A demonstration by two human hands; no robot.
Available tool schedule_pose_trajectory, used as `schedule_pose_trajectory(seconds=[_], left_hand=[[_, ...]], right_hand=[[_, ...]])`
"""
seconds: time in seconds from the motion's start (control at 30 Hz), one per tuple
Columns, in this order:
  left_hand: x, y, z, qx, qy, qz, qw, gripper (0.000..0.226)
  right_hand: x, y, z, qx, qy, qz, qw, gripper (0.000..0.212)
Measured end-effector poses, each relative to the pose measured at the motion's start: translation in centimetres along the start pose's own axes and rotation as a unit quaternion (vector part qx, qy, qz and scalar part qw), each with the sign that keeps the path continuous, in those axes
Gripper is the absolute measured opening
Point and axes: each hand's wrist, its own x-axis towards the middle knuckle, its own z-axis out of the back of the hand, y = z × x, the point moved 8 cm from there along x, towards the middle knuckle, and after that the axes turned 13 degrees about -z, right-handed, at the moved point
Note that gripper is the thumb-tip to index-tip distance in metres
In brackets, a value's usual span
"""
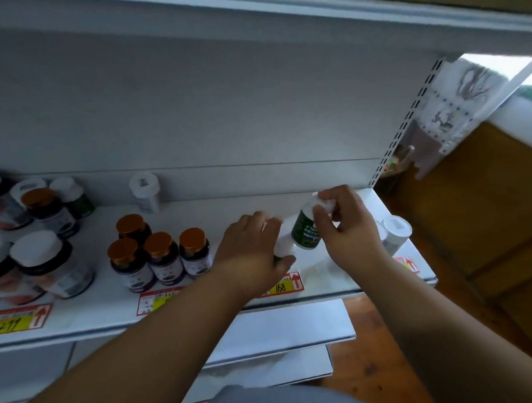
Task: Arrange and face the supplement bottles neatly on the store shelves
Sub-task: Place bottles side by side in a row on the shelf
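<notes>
On shelf [202,306]: green bottle [305,230], white cap, tilted, right hand [347,228] gripping.

A single head-worn view looks forward and steeply down, close over the white shelf [105,303].

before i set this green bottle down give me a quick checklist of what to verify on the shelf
1. Right hand has a firm hold on the green bottle by its white cap: ok.
2. Green bottle upright: not ok, it is tilted and appears lifted off the shelf.
3. Left hand steadies the white-capped bottle under it: ok, fingers are curled over it.
4. Label of that bottle facing front: cannot tell, the hand covers it.
5. Free spot on the shelf between the two hands: ok.
6. Two white bottles at the right end clear of the arm: cannot tell, the forearm overlaps them.
</notes>
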Motion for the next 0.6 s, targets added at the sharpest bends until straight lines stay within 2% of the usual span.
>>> schedule_pose_trajectory(seconds=[0.17,0.33,0.6], left_hand=[[0.4,0.1,-2.0,0.042,0.040,0.023,0.998,0.064],[0.4,0.2,-2.3,0.052,0.061,0.032,0.996,0.068],[0.2,-0.2,-1.2,0.052,0.056,0.033,0.996,0.070]], right_hand=[[0.4,-2.7,-0.4,0.013,0.017,0.001,1.000,0.018],[-1.4,-5.2,-4.6,-0.013,0.126,-0.021,0.992,0.024],[-1.4,-4.7,-4.1,-0.030,0.136,-0.043,0.989,0.023]])
